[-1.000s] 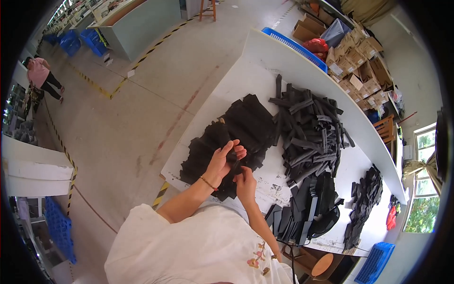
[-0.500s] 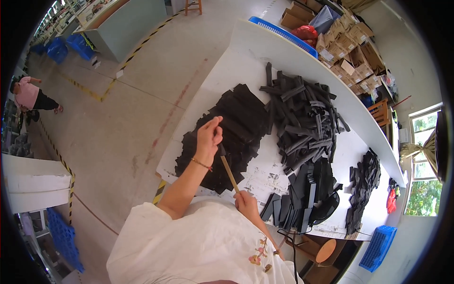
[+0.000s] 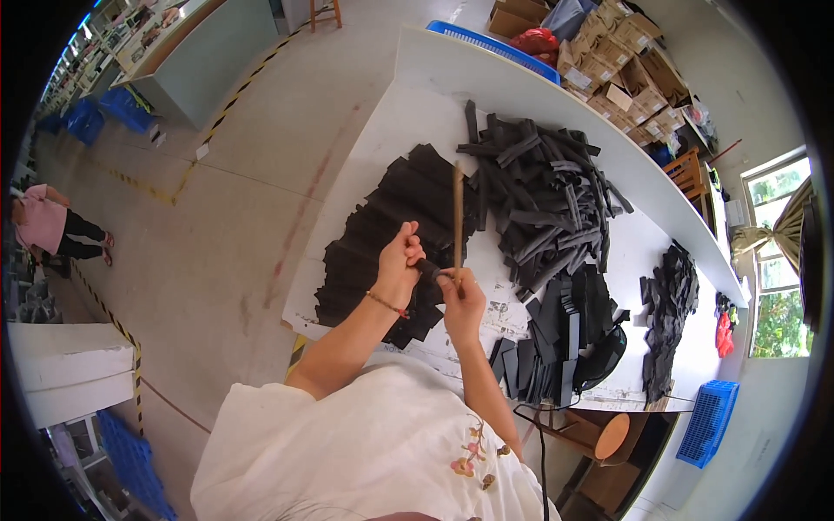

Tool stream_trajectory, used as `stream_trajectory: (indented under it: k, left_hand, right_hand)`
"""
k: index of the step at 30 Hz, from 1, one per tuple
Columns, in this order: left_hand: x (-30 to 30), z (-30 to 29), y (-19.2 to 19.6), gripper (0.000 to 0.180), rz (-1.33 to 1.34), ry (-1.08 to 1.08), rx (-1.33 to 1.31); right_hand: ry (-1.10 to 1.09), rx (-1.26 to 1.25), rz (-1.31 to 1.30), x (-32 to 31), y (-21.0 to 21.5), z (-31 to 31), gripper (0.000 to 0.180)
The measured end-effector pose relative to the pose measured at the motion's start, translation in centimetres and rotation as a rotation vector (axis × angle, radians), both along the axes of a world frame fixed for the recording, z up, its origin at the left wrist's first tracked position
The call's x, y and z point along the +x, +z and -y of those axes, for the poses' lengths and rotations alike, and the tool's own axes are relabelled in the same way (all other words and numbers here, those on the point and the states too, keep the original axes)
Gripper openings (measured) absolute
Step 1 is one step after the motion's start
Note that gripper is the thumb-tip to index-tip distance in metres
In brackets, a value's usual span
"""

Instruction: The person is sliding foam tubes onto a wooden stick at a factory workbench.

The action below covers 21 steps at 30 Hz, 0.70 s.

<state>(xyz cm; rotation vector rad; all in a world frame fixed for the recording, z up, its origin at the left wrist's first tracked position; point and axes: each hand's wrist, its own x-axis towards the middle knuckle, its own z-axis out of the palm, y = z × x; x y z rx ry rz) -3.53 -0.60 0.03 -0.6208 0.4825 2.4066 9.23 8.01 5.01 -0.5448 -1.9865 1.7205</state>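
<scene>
Fingers curled, my left hand [image 3: 401, 260] grips one end of a short black strip [image 3: 427, 270], which looks folded or tube-like. My right hand [image 3: 463, 300] is closed around the lower end of a thin wooden stick [image 3: 458, 213], which points away from me. The right fingertips also touch the strip's other end. Beneath and beyond the left hand spreads a wide pile of flat, overlapping black pieces [image 3: 378, 226]. Right of the stick lies a heap of narrow black strips [image 3: 556, 195], tangled together.
On the white table [image 3: 365, 156] stand stacked black pieces [image 3: 543, 347], with another black pile [image 3: 669, 313] further right. A raised white board edges the far side. Beyond are cardboard boxes [image 3: 617, 69] and a blue basket [image 3: 495, 52]. A person in pink [image 3: 43, 217] stands far left.
My right hand has come up to the left hand. The stick, earlier slanting from the left hand down to the right, now points away from me, and the black strip shows between the hands.
</scene>
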Motion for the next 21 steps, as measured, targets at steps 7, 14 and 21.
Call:
stream_trajectory:
  k: [7, 14, 21]
  left_hand:
    - [0.3, 0.7, 5.4, 0.061, -1.186, -0.792, -0.317]
    - [9.2, 0.6, 4.1, 0.030, -0.779, -0.943, -0.250]
    - [6.4, 2.6, 5.9, 0.020, -0.906, -0.538, -0.466]
  right_hand:
    - [0.148, -0.013, 0.146, -0.7, 2.5, -3.4, 0.011]
    - [-0.264, -0.056, -0.165, -4.3, 6.3, -8.2, 0.018]
    - [-0.048, 0.023, 0.063, -4.0, 8.9, -9.8, 0.022]
